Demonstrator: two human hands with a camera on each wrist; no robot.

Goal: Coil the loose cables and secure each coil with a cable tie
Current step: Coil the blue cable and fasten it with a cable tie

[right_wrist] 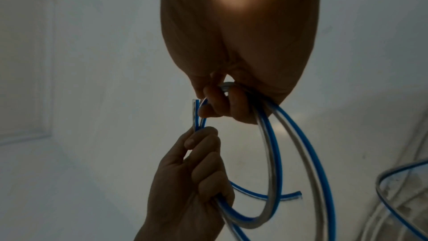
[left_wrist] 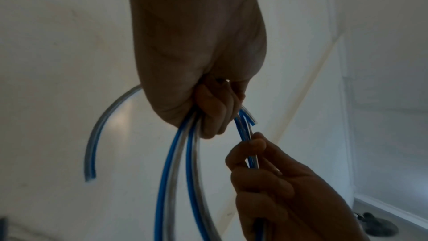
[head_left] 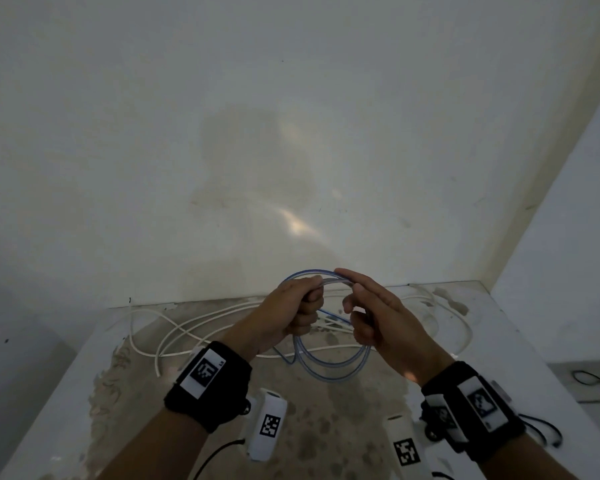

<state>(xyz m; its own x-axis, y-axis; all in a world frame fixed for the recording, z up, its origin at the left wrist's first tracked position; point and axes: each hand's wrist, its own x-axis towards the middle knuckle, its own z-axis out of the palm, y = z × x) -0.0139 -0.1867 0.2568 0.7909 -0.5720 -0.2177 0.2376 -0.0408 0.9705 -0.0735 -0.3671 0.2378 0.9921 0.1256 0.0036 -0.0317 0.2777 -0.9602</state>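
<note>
Both hands were clamped on the blue-striped cable (head_left: 329, 365), held up over the table (head_left: 520, 344). Left hand (head_left: 291, 315) fisted the bundled loops, right hand (head_left: 371, 320) pinched them just beside it. The coil hung straight down between them, so probably the right hand was best placed to feed the loose end (left_wrist: 90, 171).

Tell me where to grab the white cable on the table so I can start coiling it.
Probably at its free end near the table's left front edge, coming down from above: it lies flat and apart, while the far loops cross each other.
</note>
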